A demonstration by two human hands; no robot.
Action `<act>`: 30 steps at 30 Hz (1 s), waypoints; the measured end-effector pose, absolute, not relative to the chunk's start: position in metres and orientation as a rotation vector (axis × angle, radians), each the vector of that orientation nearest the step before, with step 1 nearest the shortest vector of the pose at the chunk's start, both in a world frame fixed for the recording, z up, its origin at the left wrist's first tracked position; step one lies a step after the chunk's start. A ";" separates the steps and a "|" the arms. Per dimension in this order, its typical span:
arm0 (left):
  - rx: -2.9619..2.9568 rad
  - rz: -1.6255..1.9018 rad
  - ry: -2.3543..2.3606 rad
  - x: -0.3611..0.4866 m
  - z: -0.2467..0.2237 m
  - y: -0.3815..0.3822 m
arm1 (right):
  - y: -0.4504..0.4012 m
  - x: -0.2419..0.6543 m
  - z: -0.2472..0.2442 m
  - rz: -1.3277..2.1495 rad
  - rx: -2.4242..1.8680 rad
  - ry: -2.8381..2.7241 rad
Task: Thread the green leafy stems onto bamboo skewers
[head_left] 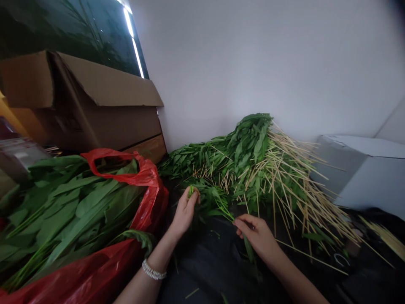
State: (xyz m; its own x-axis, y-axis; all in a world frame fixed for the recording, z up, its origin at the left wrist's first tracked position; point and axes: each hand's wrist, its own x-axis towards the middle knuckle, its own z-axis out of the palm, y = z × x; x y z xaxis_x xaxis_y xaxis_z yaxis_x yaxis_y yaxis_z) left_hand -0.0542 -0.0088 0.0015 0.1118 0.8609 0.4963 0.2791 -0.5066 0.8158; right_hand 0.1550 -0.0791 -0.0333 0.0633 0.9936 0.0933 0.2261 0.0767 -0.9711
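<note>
My left hand, with a pearl bracelet at its wrist, is closed on a small piece of greenery. To its right, my right hand pinches the stem end of a leafy green sprig over the black surface. Behind both hands lies a large heap of leaves with many thin wooden sticks poking out to the right. At the left, a red plastic bag holds long broad green leaves.
An open cardboard box stands behind the bag at the left. A white box sits at the right, near a bundle of pale sticks. The white wall rises behind the heap.
</note>
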 end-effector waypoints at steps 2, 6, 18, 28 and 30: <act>2.031 1.267 1.103 -0.051 0.000 -0.015 | -0.078 0.155 -0.037 0.963 -1.347 -1.367; 2.452 1.025 0.954 -0.044 -0.008 -0.023 | -0.078 0.156 -0.043 0.910 -1.394 -1.461; 2.767 0.799 0.935 -0.042 -0.019 -0.023 | -0.087 0.151 -0.033 0.632 -1.452 -1.666; 2.743 0.835 1.012 -0.041 -0.018 -0.024 | -0.082 0.155 -0.037 0.718 -1.406 -1.596; 2.673 0.900 1.077 -0.038 -0.017 -0.027 | -0.082 0.154 -0.036 0.744 -1.403 -1.583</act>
